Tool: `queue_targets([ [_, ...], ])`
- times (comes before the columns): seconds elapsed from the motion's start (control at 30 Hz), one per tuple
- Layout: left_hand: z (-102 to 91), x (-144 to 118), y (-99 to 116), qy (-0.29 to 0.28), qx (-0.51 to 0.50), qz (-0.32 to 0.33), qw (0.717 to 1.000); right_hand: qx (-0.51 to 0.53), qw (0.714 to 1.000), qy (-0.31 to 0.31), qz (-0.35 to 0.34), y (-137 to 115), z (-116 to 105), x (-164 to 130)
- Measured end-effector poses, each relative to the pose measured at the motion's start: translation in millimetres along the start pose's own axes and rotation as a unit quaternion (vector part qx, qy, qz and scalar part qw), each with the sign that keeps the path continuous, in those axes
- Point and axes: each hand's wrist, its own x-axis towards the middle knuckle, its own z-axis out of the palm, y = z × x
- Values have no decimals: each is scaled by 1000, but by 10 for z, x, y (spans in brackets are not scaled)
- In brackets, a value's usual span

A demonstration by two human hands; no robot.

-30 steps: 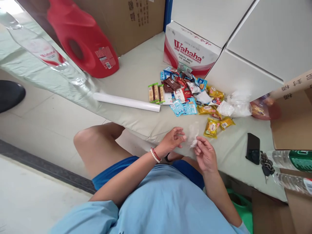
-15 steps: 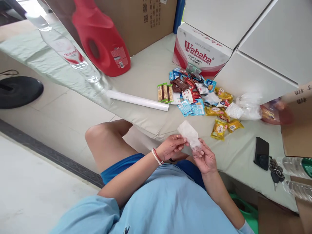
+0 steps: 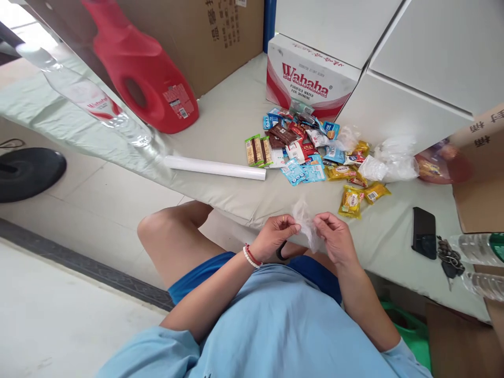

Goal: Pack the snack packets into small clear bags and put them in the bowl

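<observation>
Between my two hands is a thin, translucent plastic bag (image 3: 304,220), partly unfolded and crumpled, held above my lap in front of the table edge. My left hand (image 3: 273,237) pinches its left side between thumb and fingers. On the opposite side, my right hand (image 3: 338,237) grips the bag with thumb and forefinger. Beyond them lies a heap of wrapped snacks (image 3: 289,134) in brown, red, blue and white wrappers. Yellow snack packets (image 3: 351,201) lie at its near right side, beside a bunch of clear plastic bags (image 3: 397,160).
A white roll (image 3: 214,167) lies left of the snacks. Behind it stand a red jug (image 3: 157,89) and a clear water bottle (image 3: 88,94). A Wahaba-style printed carton (image 3: 311,79) stands at the back. To the right are a black phone (image 3: 424,231), keys (image 3: 450,258) and plastic bottles (image 3: 474,248).
The plastic bag has gone from a flat folded sheet to a looser, crumpled shape. My right hand has turned and now pinches its right side. A clear bag on the heap has shifted backward.
</observation>
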Motion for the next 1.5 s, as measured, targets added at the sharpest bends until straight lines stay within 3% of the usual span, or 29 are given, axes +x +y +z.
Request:
queue_targets([
  [0.3,-263,-34,-35,19,-31,-11,999,163,982,95,26,-1,-268,140],
  [0.43,-305,-43,-27,41,-31,-22,998,173,978,114,11,-48,-293,163],
  [0.5,-308,-64,-12,61,-17,-6,998,152,983,104,-9,-88,-275,137],
  [0.6,-264,-78,29,103,27,74,992,130,987,65,-70,-130,-204,70],
  [0.7,-192,-10,119,149,75,150,974,114,986,10,-121,-147,-142,15],
  [0.8,-133,138,284,161,105,186,964,51,982,-66,-170,-201,-154,2],
  [0.87,-99,236,411,142,105,201,964,-24,972,-140,-185,-278,-193,12],
  [0.93,-56,290,495,81,106,194,972,-90,961,-186,-182,-372,-226,26],
  [1.03,40,262,457,-15,157,153,975,-87,965,-149,-199,-478,-220,32],
  [1.17,193,100,201,-58,243,84,965,73,970,-75,-219,-492,-124,22],
  [1.23,262,29,114,-60,267,90,958,139,968,-62,-201,-464,-80,22],
  [1.4,398,7,113,2,260,169,951,191,966,-74,-155,-376,-30,29],
  [1.5,442,70,98,-1,228,146,963,229,960,-88,-133,-344,-27,37],
])
